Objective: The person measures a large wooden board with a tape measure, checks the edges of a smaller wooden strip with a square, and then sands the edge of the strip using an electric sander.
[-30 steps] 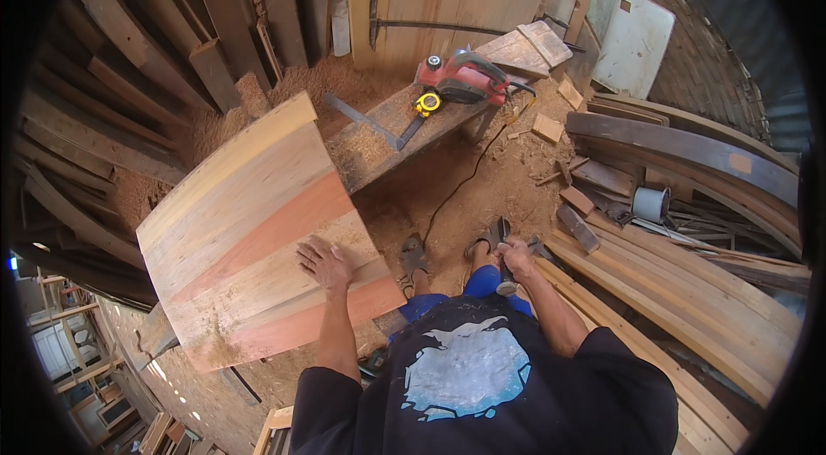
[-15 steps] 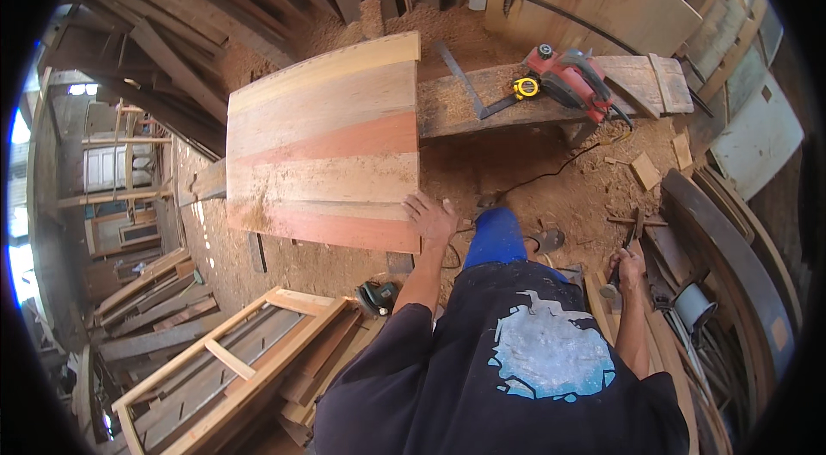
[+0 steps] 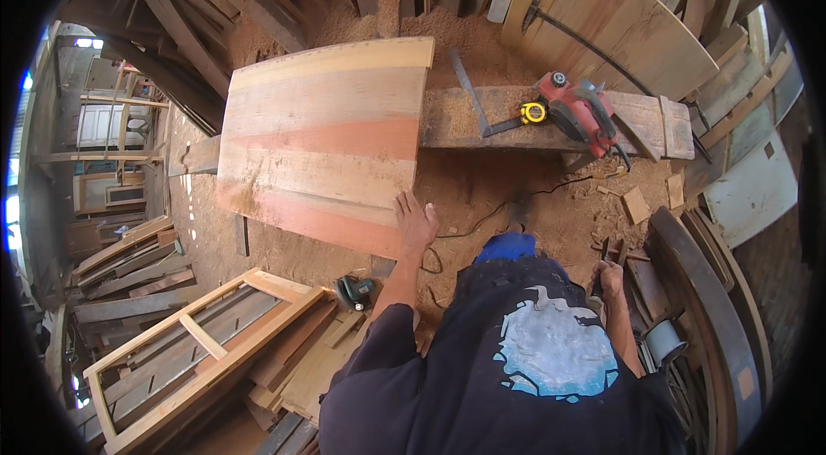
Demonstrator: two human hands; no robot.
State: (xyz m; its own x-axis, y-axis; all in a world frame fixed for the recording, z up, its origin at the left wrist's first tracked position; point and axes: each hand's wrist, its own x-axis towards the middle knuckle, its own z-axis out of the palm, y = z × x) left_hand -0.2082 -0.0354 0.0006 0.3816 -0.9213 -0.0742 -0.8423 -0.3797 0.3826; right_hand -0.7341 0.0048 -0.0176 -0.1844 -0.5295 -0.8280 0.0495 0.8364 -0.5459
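1. Steadying the panel (image 3: 327,141), the left hand (image 3: 416,224) is resting open at its near right corner, fingers spread rather than gripping; the panel is lying across the table (image 3: 456,132) and jutting past its near edge.
2. The right hand (image 3: 609,276) is gripping a dark tool (image 3: 596,284), well apart from the panel; the frame is not showing which kind.
3. Working well is probably calling for light pressure; heavy leaning on that overhanging corner is risking a tip.
4. Loose shavings (image 3: 249,188) are lying on the panel's left part; brushing them off is likely giving a truer surface.
5. The red power planer (image 3: 581,111), tape measure (image 3: 534,113) and metal square (image 3: 471,92) are sitting to the panel's right; the cord (image 3: 542,192) is trailing over the floor (image 3: 559,227), so footing is needing care.
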